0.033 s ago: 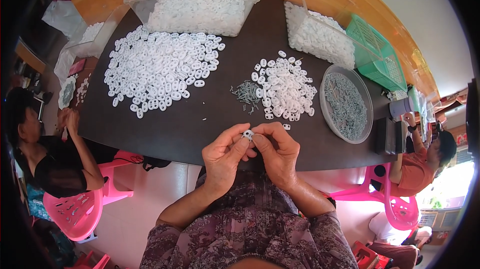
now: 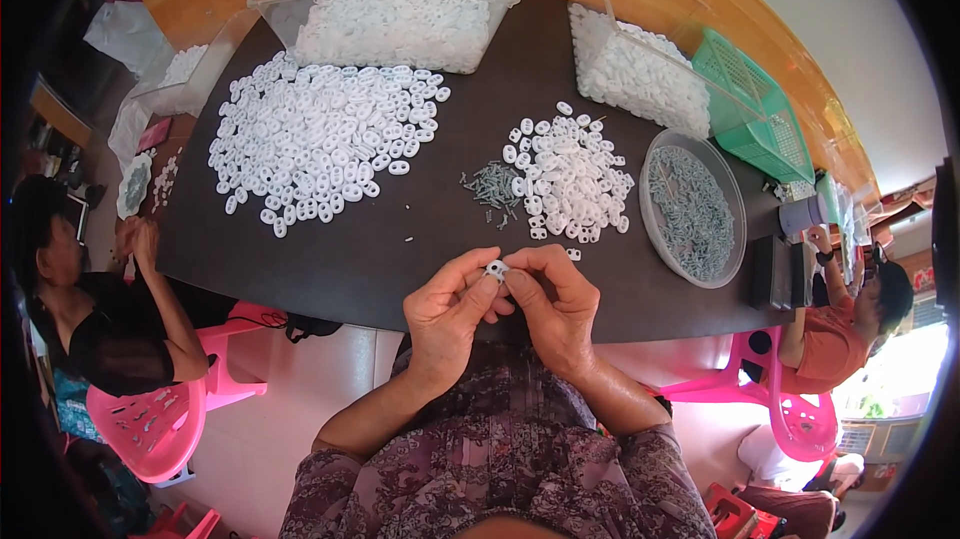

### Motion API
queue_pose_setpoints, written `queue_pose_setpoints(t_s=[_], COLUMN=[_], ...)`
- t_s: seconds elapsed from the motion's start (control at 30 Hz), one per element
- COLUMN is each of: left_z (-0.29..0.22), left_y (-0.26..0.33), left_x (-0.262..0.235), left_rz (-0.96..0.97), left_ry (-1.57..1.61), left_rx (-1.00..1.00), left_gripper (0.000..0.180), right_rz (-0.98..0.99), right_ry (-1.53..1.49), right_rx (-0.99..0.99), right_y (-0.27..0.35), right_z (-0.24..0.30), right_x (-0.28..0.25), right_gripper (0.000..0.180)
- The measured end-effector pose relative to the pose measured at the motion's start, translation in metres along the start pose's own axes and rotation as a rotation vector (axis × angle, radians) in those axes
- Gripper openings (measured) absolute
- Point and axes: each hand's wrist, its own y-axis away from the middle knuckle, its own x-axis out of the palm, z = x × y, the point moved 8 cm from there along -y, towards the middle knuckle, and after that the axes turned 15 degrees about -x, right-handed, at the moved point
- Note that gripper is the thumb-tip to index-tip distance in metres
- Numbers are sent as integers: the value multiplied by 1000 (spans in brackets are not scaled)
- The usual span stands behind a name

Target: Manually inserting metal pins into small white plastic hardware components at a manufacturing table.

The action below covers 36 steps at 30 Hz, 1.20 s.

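Note:
Between my two hands, just over the table's near edge, is a small white plastic piece with dark holes (image 2: 496,268). My left hand (image 2: 446,314) pinches it with thumb and fingertips. Thumb and forefinger of my right hand (image 2: 556,309) are closed on its right side; whether they also hold a screw is hidden. Beyond my hands lie a small heap of grey screws (image 2: 492,189) and a pile of white two-hole pieces (image 2: 575,179). A larger pile of white oval two-hole pieces (image 2: 320,134) spreads over the left of the table.
Clear bins of white pieces (image 2: 385,34) (image 2: 640,74) stand at the back. On the right are a round tub of screws (image 2: 742,229), a green basket (image 2: 800,161) and a dark box (image 2: 772,274). People sit at left (image 2: 100,304) and right (image 2: 830,329) on pink chairs.

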Motion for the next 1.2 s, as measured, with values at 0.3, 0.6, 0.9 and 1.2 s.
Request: queue_pose_setpoints(t_s=[0.3,0.6,0.9,1.2], left_z=[-2,-2,-11,-14], left_y=[-1,-1,4,9], left_x=[0,-3,-3,-4], left_rz=[59,28,35,2], left_ry=[102,129,27,-119], left_rx=[4,-40,44,288], left_gripper=[24,23,23,27], right_rz=[155,152,125,82], right_ry=[175,342,354,281], right_rx=[-202,-448,-489,-510], right_y=[-10,-12,-12,-12], right_z=[22,40,45,49], right_x=[2,5,4,6], right_gripper=[32,32,31,29])
